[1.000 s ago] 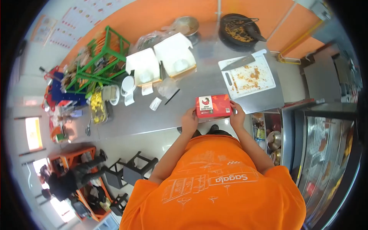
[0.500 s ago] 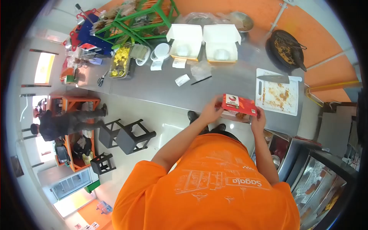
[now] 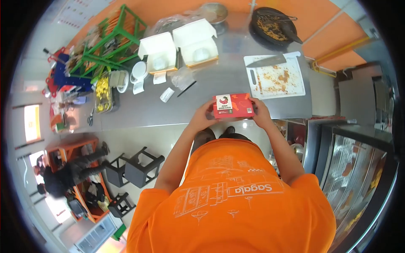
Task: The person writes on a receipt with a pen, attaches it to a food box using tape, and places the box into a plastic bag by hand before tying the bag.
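Note:
A red cardboard food box [image 3: 233,105] with a printed label sits between my two hands at the counter's front edge. My left hand [image 3: 203,115] grips its left end. At the right end, my right hand [image 3: 260,113] wraps round the corner. The lid lies down over the box, so its contents are hidden. Just beyond my right hand lies a white cutting board [image 3: 275,86] with brown crumbs, and a large knife [image 3: 266,61] rests across its far side.
Two open white boxes [image 3: 196,40] with wrapped white portions stand at the back of the steel counter [image 3: 219,78]. A dark pan [image 3: 273,27] holds brown food. Left are a tray of yellow food [image 3: 102,90] and scissors [image 3: 90,117]. Another person [image 3: 69,170] is by the shelves.
The red box's lid has come down over the food that showed beneath it. My view has turned, so the counter items appear further left. Both hands still hold the box.

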The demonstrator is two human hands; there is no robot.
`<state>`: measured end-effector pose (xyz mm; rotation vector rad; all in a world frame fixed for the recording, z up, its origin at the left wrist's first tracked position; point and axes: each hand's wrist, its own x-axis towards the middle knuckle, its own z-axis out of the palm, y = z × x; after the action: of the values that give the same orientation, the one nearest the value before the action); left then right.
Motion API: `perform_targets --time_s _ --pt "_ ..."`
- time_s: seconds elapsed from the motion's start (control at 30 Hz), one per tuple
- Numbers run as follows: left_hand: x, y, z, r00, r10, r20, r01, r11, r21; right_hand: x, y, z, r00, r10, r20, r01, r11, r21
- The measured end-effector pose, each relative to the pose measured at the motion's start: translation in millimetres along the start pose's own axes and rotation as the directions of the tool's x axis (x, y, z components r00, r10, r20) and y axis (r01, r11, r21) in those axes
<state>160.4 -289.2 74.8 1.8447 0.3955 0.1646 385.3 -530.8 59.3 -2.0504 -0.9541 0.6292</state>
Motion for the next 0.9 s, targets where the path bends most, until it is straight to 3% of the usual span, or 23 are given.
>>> perform_targets --time_s 0.03,0.13,0.23,0.27,0.37,0.43,0.63,0.9 --pt "-1.9 -3.7 -0.8 1.0 0.006 0.012 -0.005 1.0 -0.021 0.1 6.5 -4.9 0.996 -0.076 0.055 0.08 0.995 -0.062" --pt "-3.1 -3.8 1.5 0.999 0.003 0.032 -0.003 1.0 -0.023 -0.9 -9.9 -35.6 0.95 -0.174 0.26 0.153 0.983 0.097" --pt "-8.2 8.3 0.2 0.997 -0.051 0.053 0.046 0.994 0.101 -1.3 -10.2 -37.8 0.946 -0.135 0.295 0.11 0.989 0.1" --pt "-8.7 11.3 -0.6 0.996 -0.074 0.057 0.065 0.986 0.156 -0.3 -7.5 -36.6 0.946 -0.158 0.282 0.15 0.987 0.049" --pt "-12.9 -15.8 2.0 0.997 0.074 0.035 -0.081 0.963 0.258 -3.0 5.0 -29.0 0.946 -0.201 0.254 0.23 0.969 -0.09" --pt "-15.8 -9.1 7.5 0.999 0.037 -0.003 -0.035 0.954 0.297 -9.4 9.8 -21.2 0.951 -0.197 0.238 0.239 0.957 -0.163" --pt "-23.4 -12.2 26.4 0.991 0.097 -0.092 -0.059 0.936 0.347 -19.8 14.3 -9.7 0.942 -0.327 0.076 0.335 0.923 -0.19" --pt "-20.6 -21.8 33.4 0.942 0.279 -0.186 -0.168 0.873 0.459 -20.3 9.3 -4.3 0.921 -0.385 0.052 0.387 0.899 -0.203"
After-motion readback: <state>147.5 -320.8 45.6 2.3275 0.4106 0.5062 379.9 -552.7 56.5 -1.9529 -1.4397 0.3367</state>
